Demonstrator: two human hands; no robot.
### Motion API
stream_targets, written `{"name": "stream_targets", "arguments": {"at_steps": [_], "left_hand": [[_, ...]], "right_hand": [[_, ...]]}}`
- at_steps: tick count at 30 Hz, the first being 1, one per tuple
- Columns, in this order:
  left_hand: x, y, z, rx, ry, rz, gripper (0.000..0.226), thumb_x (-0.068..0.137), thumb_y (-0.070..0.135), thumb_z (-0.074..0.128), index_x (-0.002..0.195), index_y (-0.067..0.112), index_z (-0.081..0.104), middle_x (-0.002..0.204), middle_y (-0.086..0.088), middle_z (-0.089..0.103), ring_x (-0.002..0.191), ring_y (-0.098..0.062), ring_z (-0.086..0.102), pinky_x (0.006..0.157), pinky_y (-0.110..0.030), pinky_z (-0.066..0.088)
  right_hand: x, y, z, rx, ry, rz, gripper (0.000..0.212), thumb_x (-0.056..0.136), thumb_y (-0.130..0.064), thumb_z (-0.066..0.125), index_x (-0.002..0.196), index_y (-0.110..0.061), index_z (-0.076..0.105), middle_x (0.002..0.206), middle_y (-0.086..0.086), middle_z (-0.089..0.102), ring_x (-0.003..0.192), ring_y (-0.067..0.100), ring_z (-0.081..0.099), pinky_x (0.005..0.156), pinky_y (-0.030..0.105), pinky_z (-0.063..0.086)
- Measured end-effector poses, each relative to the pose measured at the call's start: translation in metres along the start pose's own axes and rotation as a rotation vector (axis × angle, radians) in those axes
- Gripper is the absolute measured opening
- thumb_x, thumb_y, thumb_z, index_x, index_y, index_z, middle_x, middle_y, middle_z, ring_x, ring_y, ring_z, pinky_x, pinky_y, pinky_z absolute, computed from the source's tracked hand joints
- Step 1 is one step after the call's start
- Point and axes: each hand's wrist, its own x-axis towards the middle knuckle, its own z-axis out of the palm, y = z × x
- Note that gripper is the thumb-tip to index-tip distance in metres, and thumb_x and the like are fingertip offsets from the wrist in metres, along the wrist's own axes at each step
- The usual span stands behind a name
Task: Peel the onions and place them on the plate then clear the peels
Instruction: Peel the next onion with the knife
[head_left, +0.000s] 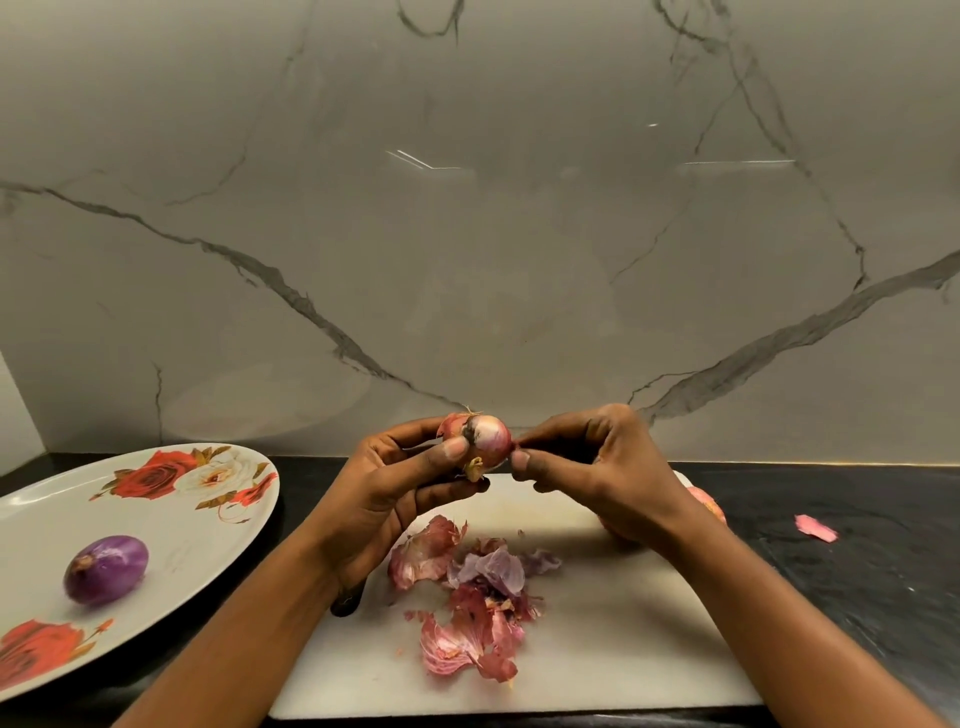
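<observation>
My left hand (400, 483) grips a partly skinned red onion (485, 439) above the far edge of the white cutting board (597, 660). My right hand (587, 462) pinches a strip of skin at the onion's right side. A peeled purple onion (106, 570) lies on the white plate with red roses (171, 525) at the left. Loose pink and purple peels (472, 597) are piled in the middle of the board. Another unpeeled onion (707, 503) shows partly behind my right wrist.
The board lies on a black counter (857, 597) in front of a grey marble wall. A single pink peel scrap (815, 528) lies on the counter to the right. A dark object pokes out under my left wrist (347, 603).
</observation>
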Motion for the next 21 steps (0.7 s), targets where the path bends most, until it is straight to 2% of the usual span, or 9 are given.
{"name": "stream_targets", "arguments": {"at_steps": [3,7,10,13,15,18,21], "left_hand": [[0.0006,-0.0008,-0.0010,0.034,0.034,0.006,0.062,0.068,0.033,0.099,0.119,0.006,0.077,0.120,-0.025,0.075,0.103,-0.036,0.076,0.087,-0.037,0.064],[-0.0001,-0.0027,-0.0005,0.106,0.072,-0.020,0.036,0.080,0.018,0.084,0.114,0.005,0.080,0.112,-0.023,0.077,0.095,-0.034,0.076,0.082,-0.035,0.066],[-0.0013,-0.0034,0.0016,0.231,0.085,-0.025,0.040,0.074,0.029,0.084,0.109,0.011,0.082,0.103,-0.018,0.079,0.084,-0.030,0.074,0.074,-0.030,0.064],[-0.0017,-0.0034,0.0019,0.267,0.099,-0.014,0.039,0.075,0.039,0.090,0.106,0.017,0.083,0.100,-0.016,0.079,0.079,-0.025,0.071,0.069,-0.028,0.061],[-0.0016,-0.0038,0.0020,0.256,0.069,-0.018,0.044,0.077,0.044,0.088,0.112,0.017,0.082,0.104,-0.015,0.079,0.084,-0.026,0.073,0.074,-0.031,0.062],[-0.0016,-0.0035,0.0039,0.214,-0.007,-0.038,0.042,0.085,0.029,0.080,0.124,0.012,0.074,0.116,-0.013,0.078,0.102,-0.034,0.077,0.086,-0.035,0.064],[-0.0027,-0.0021,0.0051,0.142,-0.075,-0.038,0.044,0.088,0.014,0.071,0.132,0.007,0.068,0.124,-0.017,0.076,0.111,-0.041,0.074,0.093,-0.037,0.063]], "right_hand": [[-0.0013,-0.0018,0.0035,-0.064,-0.041,-0.038,0.025,0.089,-0.026,0.085,0.112,-0.017,0.082,0.099,-0.007,0.082,0.091,0.011,0.079,0.080,0.027,0.063],[-0.0010,-0.0008,0.0051,-0.154,-0.038,-0.056,0.050,0.084,-0.039,0.088,0.129,-0.025,0.073,0.117,-0.011,0.078,0.100,0.005,0.077,0.085,0.032,0.065],[-0.0030,-0.0013,0.0070,-0.171,-0.101,-0.084,0.065,0.086,-0.034,0.087,0.146,-0.032,0.062,0.131,-0.011,0.072,0.106,0.004,0.075,0.085,0.029,0.065],[-0.0035,-0.0026,0.0108,-0.111,-0.133,-0.082,0.056,0.089,-0.027,0.085,0.142,-0.026,0.066,0.123,-0.009,0.076,0.104,0.008,0.076,0.087,0.033,0.065],[-0.0026,-0.0033,0.0097,-0.083,-0.096,-0.071,0.053,0.089,-0.026,0.084,0.139,-0.021,0.068,0.119,-0.008,0.078,0.100,0.008,0.078,0.087,0.034,0.065],[-0.0023,-0.0044,0.0087,-0.083,-0.030,-0.095,0.049,0.087,-0.028,0.086,0.133,-0.017,0.071,0.116,-0.008,0.078,0.096,0.010,0.079,0.084,0.033,0.066],[-0.0022,-0.0026,0.0101,-0.092,-0.018,-0.097,0.046,0.086,-0.027,0.087,0.129,-0.016,0.071,0.114,-0.008,0.078,0.093,0.009,0.079,0.081,0.032,0.066]]}}
